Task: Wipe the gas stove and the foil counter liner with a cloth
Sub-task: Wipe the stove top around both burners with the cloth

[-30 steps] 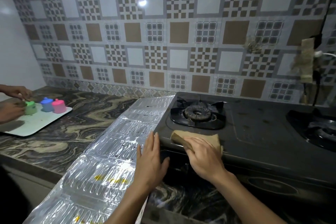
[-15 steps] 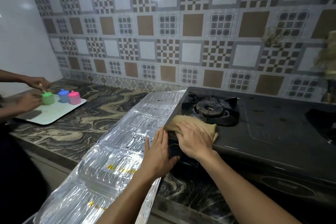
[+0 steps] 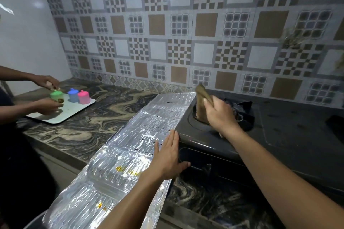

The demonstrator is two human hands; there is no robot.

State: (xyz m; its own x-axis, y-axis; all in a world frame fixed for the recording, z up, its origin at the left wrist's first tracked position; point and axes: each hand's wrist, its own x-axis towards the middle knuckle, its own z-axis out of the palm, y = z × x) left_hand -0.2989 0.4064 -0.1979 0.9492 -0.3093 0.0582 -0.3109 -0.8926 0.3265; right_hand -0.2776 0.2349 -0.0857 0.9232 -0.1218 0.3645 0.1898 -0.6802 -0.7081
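Over the front left burner of the gas stove (image 3: 290,135) I see my right hand (image 3: 220,116) raised, its fingers curled tight round a brown cloth (image 3: 202,106) that hangs bunched and mostly upright from the grip, its lower end down at the burner ring; whether it actually touches the metal there I cannot tell, since the hand covers that spot and the burner grate behind it. My left hand (image 3: 167,156) lies flat with fingers straight and close together, palm down along the right edge of the foil counter liner (image 3: 119,165), the thumb spread out against the stove's dark front panel. The foil runs in a long strip from the tiled wall toward me, just beside the stove, with a few yellow spots on it. Well off to the left, on the marbled counter (image 3: 104,115), another person's two hands work at a green container (image 3: 56,95) on a white tray (image 3: 74,111), with a blue container (image 3: 73,95) and a pink container (image 3: 83,96) beside it.
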